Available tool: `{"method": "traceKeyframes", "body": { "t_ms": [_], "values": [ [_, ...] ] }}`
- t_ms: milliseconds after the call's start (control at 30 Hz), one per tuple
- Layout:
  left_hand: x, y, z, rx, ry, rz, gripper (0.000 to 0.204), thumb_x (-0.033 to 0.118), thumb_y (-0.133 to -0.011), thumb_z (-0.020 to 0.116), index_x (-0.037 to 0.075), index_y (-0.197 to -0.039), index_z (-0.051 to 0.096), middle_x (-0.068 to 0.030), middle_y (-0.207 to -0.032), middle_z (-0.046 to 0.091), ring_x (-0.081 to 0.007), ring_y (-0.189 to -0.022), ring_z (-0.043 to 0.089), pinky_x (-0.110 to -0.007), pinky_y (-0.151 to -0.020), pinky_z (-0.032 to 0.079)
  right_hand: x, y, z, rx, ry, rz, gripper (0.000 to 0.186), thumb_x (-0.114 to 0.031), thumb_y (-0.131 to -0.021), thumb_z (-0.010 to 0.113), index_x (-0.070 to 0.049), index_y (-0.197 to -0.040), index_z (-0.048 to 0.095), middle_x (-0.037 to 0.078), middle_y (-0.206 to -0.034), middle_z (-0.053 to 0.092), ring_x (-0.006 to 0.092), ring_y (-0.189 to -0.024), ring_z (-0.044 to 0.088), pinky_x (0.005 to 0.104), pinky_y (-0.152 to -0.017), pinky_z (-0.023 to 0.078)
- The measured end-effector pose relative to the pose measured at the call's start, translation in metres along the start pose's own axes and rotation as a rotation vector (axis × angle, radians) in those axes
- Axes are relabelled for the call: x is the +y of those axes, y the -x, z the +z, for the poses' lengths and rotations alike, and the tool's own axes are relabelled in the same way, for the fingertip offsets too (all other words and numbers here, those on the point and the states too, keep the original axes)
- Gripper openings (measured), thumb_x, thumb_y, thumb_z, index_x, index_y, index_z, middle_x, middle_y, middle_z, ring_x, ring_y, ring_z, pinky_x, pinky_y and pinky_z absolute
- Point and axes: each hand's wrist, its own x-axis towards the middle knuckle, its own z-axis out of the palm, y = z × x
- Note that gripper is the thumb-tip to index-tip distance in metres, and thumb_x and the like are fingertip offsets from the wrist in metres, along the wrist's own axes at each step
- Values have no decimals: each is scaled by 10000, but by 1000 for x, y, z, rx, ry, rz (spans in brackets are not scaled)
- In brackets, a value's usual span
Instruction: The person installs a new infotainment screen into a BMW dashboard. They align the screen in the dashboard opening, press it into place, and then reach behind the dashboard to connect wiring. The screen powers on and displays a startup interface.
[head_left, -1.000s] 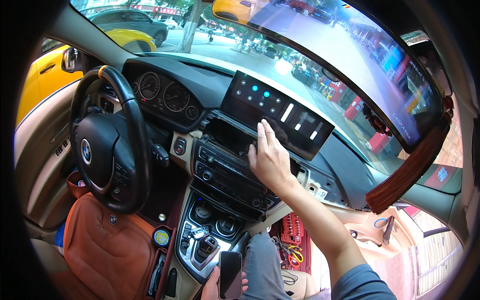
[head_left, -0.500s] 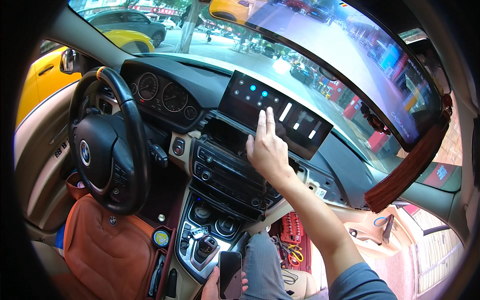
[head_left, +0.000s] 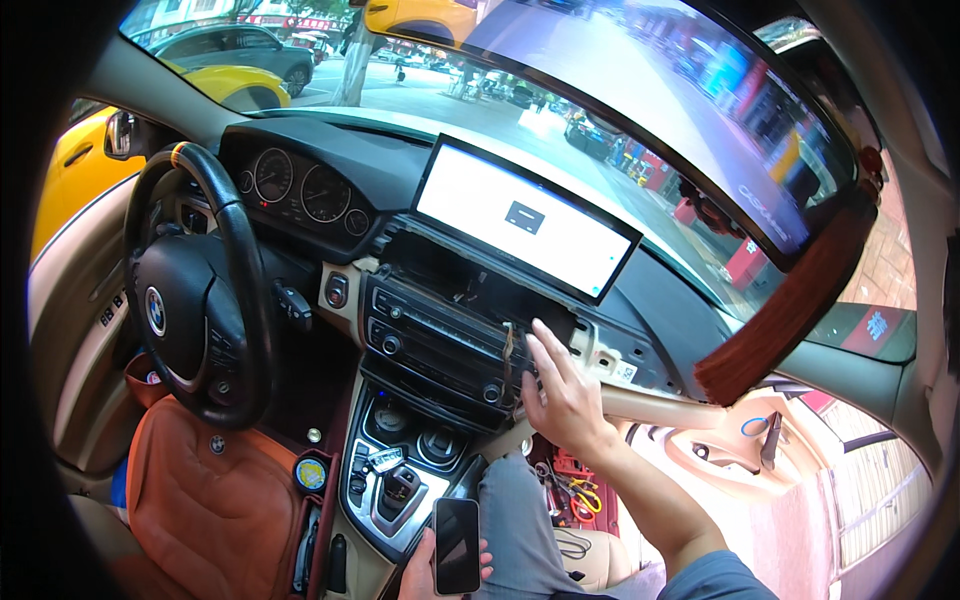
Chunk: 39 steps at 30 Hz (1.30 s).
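Observation:
My right hand (head_left: 565,400) is raised at the right end of the black control panel (head_left: 430,345), its fingers extended and a little apart beside some dangling wires (head_left: 510,350). I cannot tell whether the fingertips touch anything. Above them, the wide dashboard screen (head_left: 470,195) shows a white page with a small dark box, over an open cavity (head_left: 440,265) in the dash. My left hand (head_left: 422,565) is low in the picture, closed around a black phone (head_left: 457,545) held beside the gear selector (head_left: 398,490).
The steering wheel (head_left: 240,300) and orange seat cover (head_left: 210,480) are left. A large mirror display (head_left: 650,80) with a hanging tassel (head_left: 780,310) spans the upper right. A red tool case with pliers (head_left: 583,500) lies beside my leg (head_left: 515,510); an open door (head_left: 760,440) is at right.
My right hand has dropped away from the screen toward the lower right. The screen has switched from dark with icons to a white page. The view has shifted slightly.

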Motion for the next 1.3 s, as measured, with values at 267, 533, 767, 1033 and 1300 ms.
{"method": "traceKeyframes", "body": {
  "t_ms": [267, 533, 767, 1033, 1300],
  "values": [
    [-15, -7, -3, -6, -126, -23, 685, 572, -1065, 406, -30, -1339, 586, -209, -1182, 698, -336, -997, 701, -466, -866, 582, 6, 99, -36, -30, 59, 152, 436, -26, -843, 692, 45, -1266, 614, 217, -1343, 636, 345, -1068, 707, 392, -853, 602],
    [-29, -17, -12, -49, -244, -67, 695, 568, -1090, 305, 18, -1487, 455, -241, -1311, 618, -378, -1125, 656, -519, -937, 553, 12, 195, -49, -195, 10, 363, 449, -21, -853, 684, 34, -1290, 603, 214, -1334, 637, 384, -1127, 666, 437, -939, 562],
    [-32, -18, -11, -44, -227, -74, 632, 529, -1098, 345, 32, -1463, 486, -215, -1273, 645, -359, -1107, 658, -499, -928, 557, 9, 174, -50, -150, -69, 375, 446, -1, -869, 665, 42, -1307, 592, 228, -1361, 617, 395, -1180, 643, 433, -988, 539],
    [-29, -17, -8, -22, -278, -66, 692, 569, -1084, 337, 10, -1469, 476, -238, -1316, 622, -381, -1146, 645, -529, -974, 538, 11, -21, 22, 127, -98, 43, 537, 18, -890, 644, 97, -1398, 490, 273, -1509, 471, 377, -1100, 686, 396, -897, 588],
    [-22, -16, -12, -65, -194, -58, 696, 555, -1096, 292, 0, -1483, 457, -234, -1313, 613, -382, -1148, 636, -529, -966, 537, 23, -107, 64, 35, 125, 51, 611, -104, -912, 585, 162, -1437, 422, 336, -1543, 390, 445, -1244, 610, 412, -956, 573]
  ]
}}
